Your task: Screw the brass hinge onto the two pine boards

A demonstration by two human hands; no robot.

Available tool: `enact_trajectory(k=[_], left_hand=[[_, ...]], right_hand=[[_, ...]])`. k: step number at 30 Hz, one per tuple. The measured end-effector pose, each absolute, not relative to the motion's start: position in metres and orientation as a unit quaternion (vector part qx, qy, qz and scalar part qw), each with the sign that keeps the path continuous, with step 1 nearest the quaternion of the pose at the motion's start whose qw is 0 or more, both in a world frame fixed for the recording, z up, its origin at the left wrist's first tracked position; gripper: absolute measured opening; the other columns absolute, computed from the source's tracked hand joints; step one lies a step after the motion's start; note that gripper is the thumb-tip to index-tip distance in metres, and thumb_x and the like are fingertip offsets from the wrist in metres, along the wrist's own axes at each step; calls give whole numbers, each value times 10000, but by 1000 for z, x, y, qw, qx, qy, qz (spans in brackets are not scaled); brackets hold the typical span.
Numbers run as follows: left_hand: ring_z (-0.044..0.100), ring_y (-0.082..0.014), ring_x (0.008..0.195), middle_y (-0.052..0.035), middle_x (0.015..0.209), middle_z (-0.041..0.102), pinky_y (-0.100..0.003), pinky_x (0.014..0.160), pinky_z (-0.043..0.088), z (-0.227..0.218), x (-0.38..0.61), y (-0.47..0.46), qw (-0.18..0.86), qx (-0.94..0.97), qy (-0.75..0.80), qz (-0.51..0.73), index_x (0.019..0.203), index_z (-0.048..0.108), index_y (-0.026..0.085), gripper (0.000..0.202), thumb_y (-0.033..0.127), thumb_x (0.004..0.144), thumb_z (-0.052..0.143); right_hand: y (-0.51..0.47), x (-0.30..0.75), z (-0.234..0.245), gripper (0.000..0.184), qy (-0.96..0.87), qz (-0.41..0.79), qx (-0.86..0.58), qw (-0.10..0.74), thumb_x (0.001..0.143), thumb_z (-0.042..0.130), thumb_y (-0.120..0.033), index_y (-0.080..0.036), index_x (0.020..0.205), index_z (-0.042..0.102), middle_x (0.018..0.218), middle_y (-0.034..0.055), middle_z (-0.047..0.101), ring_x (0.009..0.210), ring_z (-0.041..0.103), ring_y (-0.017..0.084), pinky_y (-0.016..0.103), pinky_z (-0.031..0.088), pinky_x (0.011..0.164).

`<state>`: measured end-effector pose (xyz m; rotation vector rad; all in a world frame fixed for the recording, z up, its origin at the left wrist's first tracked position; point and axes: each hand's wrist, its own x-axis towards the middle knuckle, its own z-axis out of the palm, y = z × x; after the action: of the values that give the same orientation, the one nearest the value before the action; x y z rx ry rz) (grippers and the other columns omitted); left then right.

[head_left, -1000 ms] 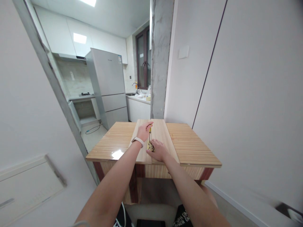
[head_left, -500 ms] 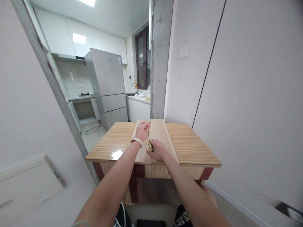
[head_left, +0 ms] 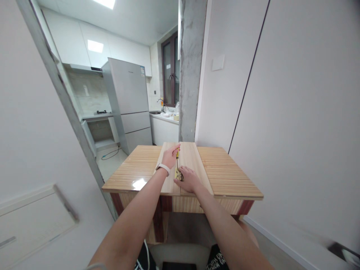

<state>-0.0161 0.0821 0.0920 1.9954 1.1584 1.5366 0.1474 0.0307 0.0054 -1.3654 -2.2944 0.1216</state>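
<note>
My left hand (head_left: 170, 156), with a pale watch band on its wrist, has its fingers closed on the yellow handle of a screwdriver (head_left: 177, 154). The shaft points down to a brass-coloured hinge (head_left: 177, 174) that lies at the seam of two pale boards. My right hand (head_left: 189, 180) rests flat beside the hinge, its fingers and thumb spread around and touching it. Part of the hinge is hidden under those fingers. The left board (head_left: 169, 187) and the right board (head_left: 194, 157) lie side by side on the table; the screw under the tip is too small to make out.
The striped wooden table (head_left: 227, 168) carries the boards and stands in front of my knees. A grey pillar (head_left: 191, 75) rises behind it, with a white wall (head_left: 295, 112) on the right. A fridge (head_left: 132, 93) and a sink counter (head_left: 164, 127) stand beyond.
The fingers of my left hand have shifted around the screwdriver's handle, and more of the yellow shows. My right hand stays on the hinge; the boards have not moved.
</note>
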Motion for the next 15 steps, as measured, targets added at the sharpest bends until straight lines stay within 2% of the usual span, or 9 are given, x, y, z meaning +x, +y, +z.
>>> enact_trajectory(k=[3,6,12,15], left_hand=[[714,-178,1088,-59,1144,767,-351,994,555,92,-16,81,188,702,420,544,1304,687,233,356,179,1012,491],[712,-180,1064,-57,1154,764,-348,988,561,93,-15,81,177,701,423,546,1256,722,245,326,194,1003,523],[702,-160,899,-79,1109,733,-299,850,599,95,-17,82,150,700,428,552,1228,744,225,288,265,968,628],[694,-176,1022,-87,1193,715,-324,942,577,93,-18,83,132,710,413,554,1281,713,225,317,258,997,575]], right_hand=[[30,148,6,719,-835,42,-497,232,887,590,-652,-228,1462,512,1541,123,482,1437,401,308,478,291,1182],[30,148,6,706,-836,42,-495,232,892,587,-647,-237,1462,512,1539,118,485,1439,400,305,477,289,1183],[31,148,5,727,-832,47,-504,227,887,591,-649,-244,1483,496,1553,119,469,1455,382,309,489,284,1187],[30,148,5,737,-835,43,-498,231,894,581,-652,-239,1496,481,1560,119,463,1453,386,304,484,281,1191]])
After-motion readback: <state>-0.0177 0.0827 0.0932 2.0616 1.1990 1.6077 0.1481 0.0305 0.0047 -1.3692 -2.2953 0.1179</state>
